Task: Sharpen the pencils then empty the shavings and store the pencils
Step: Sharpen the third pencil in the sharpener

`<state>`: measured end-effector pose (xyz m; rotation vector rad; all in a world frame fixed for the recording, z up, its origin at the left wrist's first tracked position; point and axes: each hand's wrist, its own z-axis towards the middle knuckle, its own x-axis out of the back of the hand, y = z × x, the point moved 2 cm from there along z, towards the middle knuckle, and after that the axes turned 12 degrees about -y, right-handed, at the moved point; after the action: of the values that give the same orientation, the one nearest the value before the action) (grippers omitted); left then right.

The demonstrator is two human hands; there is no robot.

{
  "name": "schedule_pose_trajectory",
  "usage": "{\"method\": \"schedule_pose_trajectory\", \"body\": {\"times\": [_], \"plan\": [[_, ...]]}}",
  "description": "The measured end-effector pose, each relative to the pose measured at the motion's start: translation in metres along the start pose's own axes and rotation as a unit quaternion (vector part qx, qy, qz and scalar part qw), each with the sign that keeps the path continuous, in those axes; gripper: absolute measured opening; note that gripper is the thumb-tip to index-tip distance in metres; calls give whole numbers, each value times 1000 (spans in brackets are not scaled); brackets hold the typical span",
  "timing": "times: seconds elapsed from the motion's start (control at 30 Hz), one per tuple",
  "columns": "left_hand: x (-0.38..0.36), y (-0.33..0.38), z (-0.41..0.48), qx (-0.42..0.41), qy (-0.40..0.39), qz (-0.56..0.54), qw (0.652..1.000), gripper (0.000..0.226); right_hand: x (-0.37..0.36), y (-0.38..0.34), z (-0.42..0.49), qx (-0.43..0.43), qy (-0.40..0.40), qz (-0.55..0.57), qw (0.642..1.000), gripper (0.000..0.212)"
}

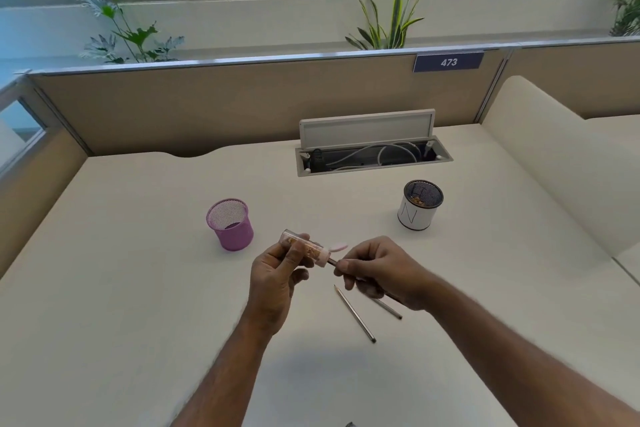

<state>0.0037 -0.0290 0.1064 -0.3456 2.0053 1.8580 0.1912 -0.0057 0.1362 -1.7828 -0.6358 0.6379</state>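
At the left, a purple wire-mesh cup (231, 225) is standing upright on the pale counter (138, 288). Just right of it and above the counter, the left hand (277, 274) is holding a clear plastic tube sharpener (304, 248) with brown shavings inside. The left fingers (304, 237) and thumb are curling round the tube, clamped on it. The tube's pink end is pointing right, and its round pink lid (338, 247) is hanging open beside it.

A dark pencil (331, 261) is sitting with its tip inside that pink end. The right hand (377, 270) is pinching the pencil close to the sharpener, its fingers (356, 253) and thumb pressing together on the shaft.

Below the hands, a long grey pencil (355, 314) is lying loose on the counter. A second grey pencil (389, 309) is lying beside it, partly hidden under the right hand.

Farther right, well apart from the hands, a white-wrapped black mesh cup (417, 210) marked N is standing upright, holding some brown shavings.
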Motion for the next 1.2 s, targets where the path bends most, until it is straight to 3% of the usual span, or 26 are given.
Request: {"method": "schedule_pose_trajectory", "body": {"times": [0.13,0.2,0.3,0.4,0.5,0.67,0.77,0.83,0.93,1.03,1.2], "plan": [[-3,-1,0,-10,45,20,999,25,-6,1,1,29,90,-167,981,21],[-3,-2,0,-16,63,32,997,24,-7,4,2,94,167,-308,932,18],[-3,-3,-1,-15,76,41,996,25,-13,9,1,186,234,-498,814,11],[-3,-4,-2,-11,75,40,996,25,-12,11,1,205,246,-543,776,9],[-4,-4,-2,-8,67,46,997,27,-11,9,3,203,236,-512,801,10],[-1,-3,0,5,42,41,998,30,-6,5,6,156,181,-375,896,12],[0,0,2,9,9,34,999,28,-2,3,5,82,111,-197,971,15],[1,2,3,9,-25,28,999,28,0,2,4,43,38,-58,997,15],[1,4,4,6,-53,30,998,31,4,0,3,0,-30,37,999,18],[1,4,6,-1,-27,50,998,26,3,-1,5,12,-29,5,999,8],[-1,2,8,-13,23,53,998,28,1,1,11,80,129,-153,977,30]]}}
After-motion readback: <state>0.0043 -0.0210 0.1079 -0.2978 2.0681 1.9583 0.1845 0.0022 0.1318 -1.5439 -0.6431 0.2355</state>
